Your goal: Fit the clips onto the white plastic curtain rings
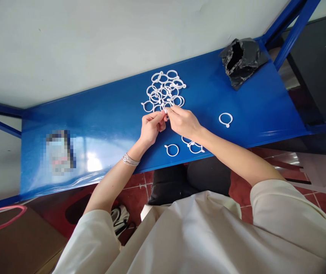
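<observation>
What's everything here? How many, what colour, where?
Piled rings: many, white, middle
Nearer rings: three-plus, white, near edge
Lone ring: one, white, right
Crumpled plastic: one, black, far right
Blurred object: one, unclear, left
Table: one, blue, middle
Frame bars: several, blue, ends
Wall: one, pale, behind
Floor: one, red, below
Loop: one, pink, lower left
Bracelet: one, silver, left wrist
Trousers: one, black, underneath
Shirt: one, cream, bottom
Left hand, right hand: two, pinching white piece

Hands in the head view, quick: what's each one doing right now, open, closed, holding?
Left hand: closed, fingertips pinching a small white piece.
Right hand: closed, fingertips at the same piece; finger detail too small to tell.
</observation>
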### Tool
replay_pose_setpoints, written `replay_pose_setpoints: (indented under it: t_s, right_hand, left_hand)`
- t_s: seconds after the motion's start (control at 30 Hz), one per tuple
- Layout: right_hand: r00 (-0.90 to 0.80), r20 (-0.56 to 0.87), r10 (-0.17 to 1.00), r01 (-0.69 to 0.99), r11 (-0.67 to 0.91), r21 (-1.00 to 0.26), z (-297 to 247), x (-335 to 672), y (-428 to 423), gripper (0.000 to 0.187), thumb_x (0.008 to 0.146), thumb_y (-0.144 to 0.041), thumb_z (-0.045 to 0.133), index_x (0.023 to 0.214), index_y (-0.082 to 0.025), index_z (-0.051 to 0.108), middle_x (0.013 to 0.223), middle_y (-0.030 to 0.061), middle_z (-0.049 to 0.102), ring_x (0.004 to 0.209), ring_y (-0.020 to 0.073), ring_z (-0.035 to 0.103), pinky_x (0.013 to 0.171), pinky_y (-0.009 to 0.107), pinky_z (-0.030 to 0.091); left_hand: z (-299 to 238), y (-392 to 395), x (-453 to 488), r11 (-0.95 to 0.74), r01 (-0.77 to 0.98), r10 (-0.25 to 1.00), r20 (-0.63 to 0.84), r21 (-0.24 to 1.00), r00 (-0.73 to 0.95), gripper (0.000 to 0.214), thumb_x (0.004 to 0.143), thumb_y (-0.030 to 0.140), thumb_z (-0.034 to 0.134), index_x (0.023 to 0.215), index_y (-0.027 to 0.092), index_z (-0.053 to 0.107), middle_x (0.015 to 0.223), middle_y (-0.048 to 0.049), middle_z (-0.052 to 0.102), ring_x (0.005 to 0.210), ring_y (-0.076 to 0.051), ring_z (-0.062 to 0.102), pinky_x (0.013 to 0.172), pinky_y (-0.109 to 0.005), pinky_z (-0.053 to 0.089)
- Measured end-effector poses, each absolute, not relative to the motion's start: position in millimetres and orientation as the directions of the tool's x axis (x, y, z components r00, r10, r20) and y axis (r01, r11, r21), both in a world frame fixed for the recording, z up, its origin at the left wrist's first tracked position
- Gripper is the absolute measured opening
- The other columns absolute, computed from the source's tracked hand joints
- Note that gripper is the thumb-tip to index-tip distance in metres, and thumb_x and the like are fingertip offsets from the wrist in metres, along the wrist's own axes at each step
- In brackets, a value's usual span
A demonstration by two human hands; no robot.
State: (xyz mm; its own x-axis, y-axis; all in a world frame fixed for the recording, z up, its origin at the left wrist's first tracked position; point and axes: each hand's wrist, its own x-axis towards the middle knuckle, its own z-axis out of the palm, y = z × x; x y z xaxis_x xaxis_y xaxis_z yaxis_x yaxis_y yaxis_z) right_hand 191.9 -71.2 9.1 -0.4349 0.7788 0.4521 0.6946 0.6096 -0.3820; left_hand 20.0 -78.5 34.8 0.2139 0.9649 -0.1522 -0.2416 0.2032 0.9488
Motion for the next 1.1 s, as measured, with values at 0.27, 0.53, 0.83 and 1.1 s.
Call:
replay_pose_setpoints:
  t_s: [0.27, 0.53, 0.83, 1.1]
  right_hand:
    - [-0.399, 0.417, 0.816, 0.719, 0.561, -0.409, 9, 185, -70, 0.049, 0.119, -0.026, 0.03, 0.136, -0.013, 0.074, 0.105, 0.0145, 0.077, 0.083, 0.0223, 0.069, 0.069, 0.034, 0.055]
    - [-0.416, 0.373, 0.829, 0.67, 0.557, -0.491, 23, 190, -64, 0.049, 0.117, -0.022, 0.036, 0.157, -0.014, 0.064, 0.123, 0.0171, 0.08, 0.101, 0.0263, 0.074, 0.082, 0.037, 0.059]
    - [-0.381, 0.387, 0.84, 0.683, 0.538, -0.494, 26, 188, -67, 0.028, 0.106, -0.016, 0.052, 0.106, -0.015, 0.079, 0.096, 0.0108, 0.078, 0.079, 0.0219, 0.066, 0.069, 0.034, 0.044]
    - [-0.187, 0.428, 0.884, 0.5, 0.461, -0.733, 24, 189, -56, 0.026, 0.1, -0.019, 0.057, 0.098, -0.016, 0.083, 0.083, 0.0065, 0.077, 0.079, 0.0217, 0.07, 0.077, 0.034, 0.052]
  left_hand:
    - [38, -76, 21, 0.209, -0.246, 0.966, -0.161, 0.947, 0.202, 0.058, 0.082, 0.063, 0.093, 0.064, 0.018, 0.062, 0.054, 0.0058, 0.045, 0.042, -0.006, 0.045, 0.041, -0.022, 0.031]
    - [42, -71, 19, 0.25, -0.159, 0.963, -0.228, 0.955, 0.144, 0.06, 0.08, 0.07, 0.092, 0.065, 0.018, 0.068, 0.052, 0.003, 0.055, 0.038, -0.008, 0.051, 0.034, -0.022, 0.03]
    - [47, -75, 21, 0.151, -0.075, 0.982, -0.141, 0.986, 0.128, 0.07, 0.076, 0.06, 0.095, 0.05, 0.02, 0.044, 0.046, 0.0068, 0.038, 0.038, -0.002, 0.031, 0.037, -0.02, 0.017]
    - [52, -77, 31, 0.196, -0.249, 0.979, -0.175, 0.948, 0.105, 0.076, 0.081, 0.045, 0.094, 0.051, 0.021, 0.029, 0.051, 0.0096, 0.022, 0.044, -0.002, 0.02, 0.04, -0.02, 0.022]
